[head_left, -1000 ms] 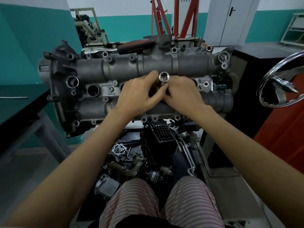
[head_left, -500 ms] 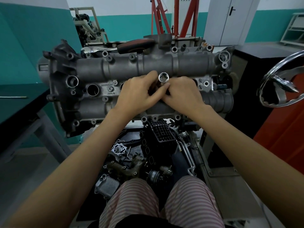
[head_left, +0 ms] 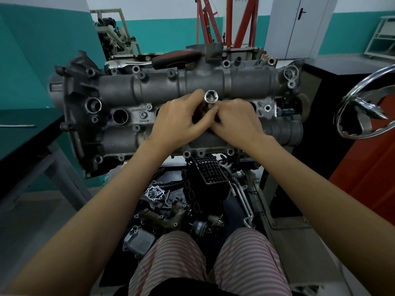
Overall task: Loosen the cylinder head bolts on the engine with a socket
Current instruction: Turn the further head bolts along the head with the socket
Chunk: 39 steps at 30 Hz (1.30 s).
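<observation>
A grey cylinder head (head_left: 162, 86) lies across the view on a stand, with several bolt holes and round bores along it. A shiny deep socket (head_left: 211, 97) stands upright over the middle of the head, its open end facing up. My left hand (head_left: 181, 120) and my right hand (head_left: 237, 118) meet around the socket's lower part, fingers curled on it. What the socket sits on is hidden by my fingers. A ratchet with a chrome head and dark red handle (head_left: 171, 58) lies along the far edge of the head.
Loose engine parts (head_left: 162, 212) and a black grid-like piece (head_left: 210, 171) lie on the floor below the head. A dark bench (head_left: 27, 137) stands at the left, a chrome curved part (head_left: 363, 112) and a red cabinet (head_left: 367, 182) at the right. A red hoist frame (head_left: 228, 20) rises behind.
The socket and both hands have shifted very slightly; the grip on the socket is the same.
</observation>
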Available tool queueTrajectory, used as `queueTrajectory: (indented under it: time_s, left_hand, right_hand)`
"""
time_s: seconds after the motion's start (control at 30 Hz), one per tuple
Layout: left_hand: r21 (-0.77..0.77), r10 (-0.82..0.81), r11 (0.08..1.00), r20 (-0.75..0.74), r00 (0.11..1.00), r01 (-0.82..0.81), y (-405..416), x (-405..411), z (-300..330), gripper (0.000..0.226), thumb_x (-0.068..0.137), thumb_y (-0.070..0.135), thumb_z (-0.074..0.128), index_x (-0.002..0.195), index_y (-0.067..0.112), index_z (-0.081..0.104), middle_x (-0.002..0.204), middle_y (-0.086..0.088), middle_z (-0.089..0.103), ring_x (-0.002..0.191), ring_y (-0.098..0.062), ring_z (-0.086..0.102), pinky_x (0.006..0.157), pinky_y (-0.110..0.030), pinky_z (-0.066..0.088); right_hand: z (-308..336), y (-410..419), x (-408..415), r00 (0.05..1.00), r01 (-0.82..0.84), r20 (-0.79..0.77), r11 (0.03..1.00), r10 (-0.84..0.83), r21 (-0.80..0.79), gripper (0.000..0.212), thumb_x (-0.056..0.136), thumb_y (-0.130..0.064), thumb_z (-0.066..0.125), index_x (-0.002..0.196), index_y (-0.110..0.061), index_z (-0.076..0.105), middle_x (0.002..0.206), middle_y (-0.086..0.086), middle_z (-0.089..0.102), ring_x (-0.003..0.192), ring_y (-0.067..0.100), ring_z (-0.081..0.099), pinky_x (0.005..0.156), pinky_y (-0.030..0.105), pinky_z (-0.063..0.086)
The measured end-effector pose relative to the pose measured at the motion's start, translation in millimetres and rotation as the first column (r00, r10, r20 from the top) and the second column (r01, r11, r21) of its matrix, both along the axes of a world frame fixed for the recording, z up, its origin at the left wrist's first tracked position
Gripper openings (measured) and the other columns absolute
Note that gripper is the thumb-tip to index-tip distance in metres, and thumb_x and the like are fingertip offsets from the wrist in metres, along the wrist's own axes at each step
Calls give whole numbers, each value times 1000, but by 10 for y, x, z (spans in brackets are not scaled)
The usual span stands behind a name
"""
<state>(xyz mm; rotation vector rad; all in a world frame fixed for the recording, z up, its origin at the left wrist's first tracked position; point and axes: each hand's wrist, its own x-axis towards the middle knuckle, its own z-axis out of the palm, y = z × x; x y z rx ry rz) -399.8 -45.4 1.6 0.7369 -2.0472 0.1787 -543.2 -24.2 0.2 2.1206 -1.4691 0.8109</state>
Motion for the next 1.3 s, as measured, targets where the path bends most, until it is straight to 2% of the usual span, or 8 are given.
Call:
queueTrajectory:
  time_s: [0.17,0.33,0.6,0.73,0.83,1.03,1.17,1.3]
  left_hand:
    - [-32,35,999,25,999,-34,7,-7,-3,30,88,36,48,81,8,56,65,9,45,57,-29,56,51,-26,29]
    - [9,-6,1000,3,1000,6,-30,11,4,49,86,49,46,76,3,63,60,-7,60,56,-27,56,50,-32,38]
    - [-60,17,998,5,1000,-17,15,-3,-2,25,87,30,51,81,7,57,66,12,43,53,-26,53,51,-25,30]
    - [-3,-10,1000,-14,1000,10,-19,28,-4,33,87,38,59,76,7,66,52,-3,55,51,-27,56,52,-24,29]
    - [4,-29,1000,-5,1000,29,-22,31,12,43,86,45,52,75,4,60,59,-4,55,55,-26,54,50,-31,38]
    - [-47,0,999,2,1000,0,12,5,-12,32,87,34,47,83,4,59,69,11,44,57,-23,53,52,-26,31]
    - [3,-15,1000,-38,999,15,-35,23,-11,39,87,38,57,65,6,60,51,8,38,45,-18,42,51,-25,27]
    - [16,-39,999,-7,999,39,-22,19,5,43,86,42,50,76,1,57,62,-4,56,55,-23,53,50,-35,41]
  right_hand:
    - [-1,-3,17,997,-15,70,1000,16,-10,34,85,-36,49,100,-6,51,79,8,67,73,32,60,61,29,26]
    - [-15,-10,2,999,9,39,1000,-9,-15,35,87,-40,49,84,-10,65,79,11,68,76,30,61,64,29,27]
    - [-13,-7,9,999,-13,48,1000,14,-23,37,85,-37,48,101,-4,49,79,10,67,72,33,60,61,30,26]
    - [-32,-42,8,999,44,15,999,-44,-19,41,85,-48,42,95,-13,62,82,7,68,78,28,61,67,31,33]
    - [-20,-37,-8,1000,-8,28,1000,8,-4,33,88,-36,45,86,-9,63,81,12,67,77,32,59,66,33,31]
    - [-18,-12,15,997,-25,67,999,26,-23,38,86,-36,48,106,-3,48,81,10,67,74,34,60,61,31,28]
    - [-22,-34,12,999,41,14,999,-41,-14,42,86,-47,42,95,-12,63,82,8,68,79,28,61,70,33,38]
    - [-28,-44,0,1000,19,-6,1000,-19,-14,30,89,-34,44,86,-9,59,83,10,67,76,31,59,67,34,36]
